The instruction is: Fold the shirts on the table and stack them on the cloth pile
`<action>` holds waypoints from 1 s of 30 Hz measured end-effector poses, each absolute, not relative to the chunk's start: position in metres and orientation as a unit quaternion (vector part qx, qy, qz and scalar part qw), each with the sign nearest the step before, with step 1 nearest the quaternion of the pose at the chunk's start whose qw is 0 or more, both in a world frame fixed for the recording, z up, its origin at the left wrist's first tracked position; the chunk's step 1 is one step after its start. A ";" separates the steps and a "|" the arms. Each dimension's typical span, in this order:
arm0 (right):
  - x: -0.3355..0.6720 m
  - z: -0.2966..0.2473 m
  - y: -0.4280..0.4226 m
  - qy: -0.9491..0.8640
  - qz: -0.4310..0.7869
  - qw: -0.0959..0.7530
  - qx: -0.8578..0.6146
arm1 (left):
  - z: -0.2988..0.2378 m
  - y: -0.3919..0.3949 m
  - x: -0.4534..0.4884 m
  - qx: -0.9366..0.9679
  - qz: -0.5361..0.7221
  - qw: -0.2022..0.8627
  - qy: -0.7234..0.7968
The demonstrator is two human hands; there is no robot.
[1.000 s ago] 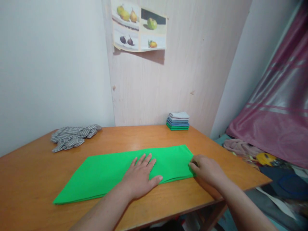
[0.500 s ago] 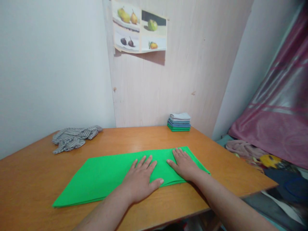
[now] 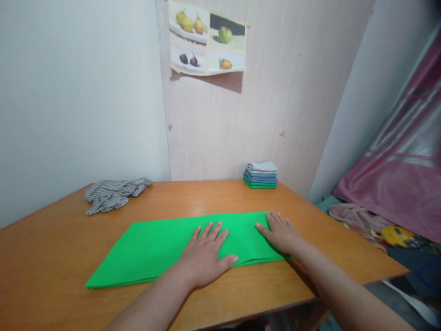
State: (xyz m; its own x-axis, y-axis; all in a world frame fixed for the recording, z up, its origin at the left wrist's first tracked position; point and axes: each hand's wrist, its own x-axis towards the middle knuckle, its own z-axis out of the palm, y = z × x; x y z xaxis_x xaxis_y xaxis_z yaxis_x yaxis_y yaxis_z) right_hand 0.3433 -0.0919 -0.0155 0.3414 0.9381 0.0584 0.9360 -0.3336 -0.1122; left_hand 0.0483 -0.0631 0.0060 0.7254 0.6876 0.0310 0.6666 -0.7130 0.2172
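A bright green cloth (image 3: 148, 250), folded into a long flat strip, lies across the near part of the wooden table. My left hand (image 3: 206, 255) rests palm down on its middle, fingers spread, with the thumb near the front edge. At the cloth's right end, my right hand (image 3: 280, 233) lies flat with fingers stretched out, covering that edge. Neither hand grips anything. Layers of the fold show along the near side.
A stack of folded cloths (image 3: 261, 175) stands at the table's back right. A crumpled striped cloth (image 3: 115, 195) lies at the back left. The wooden table (image 3: 241, 299) ends at the front and right, with piled fabrics (image 3: 361, 216) beyond. A fruit print (image 3: 208, 39) hangs on the wall.
My right hand has slid right, onto the cloth's right end. My left hand stays spread at the middle. The whole view has shifted slightly.
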 end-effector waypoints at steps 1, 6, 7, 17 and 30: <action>0.344 -0.016 -0.091 -0.573 0.002 0.067 -0.817 | 0.006 -0.063 0.048 0.924 0.058 0.096 0.366; 0.345 -0.020 -0.093 -0.585 0.002 0.062 -0.808 | 0.006 -0.064 0.048 0.924 0.068 0.103 0.361; 0.344 -0.019 -0.092 -0.582 -0.003 0.059 -0.811 | 0.006 -0.065 0.048 0.924 0.067 0.106 0.360; 0.261 0.005 -0.067 -0.706 0.038 0.184 -0.683 | 0.007 -0.067 0.049 0.925 0.072 0.105 0.358; 0.243 -0.012 -0.068 -0.728 0.035 0.059 -0.683 | -0.001 -0.063 0.048 0.914 0.101 0.118 0.375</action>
State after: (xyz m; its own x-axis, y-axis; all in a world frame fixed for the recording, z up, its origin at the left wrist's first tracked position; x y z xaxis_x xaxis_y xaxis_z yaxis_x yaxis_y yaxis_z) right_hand 0.2431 -0.0683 -0.0120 -0.0611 0.9974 0.0378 0.9892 0.0656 -0.1314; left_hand 0.0476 -0.0634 -0.0014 0.6983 0.7092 0.0967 0.6612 -0.6909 0.2923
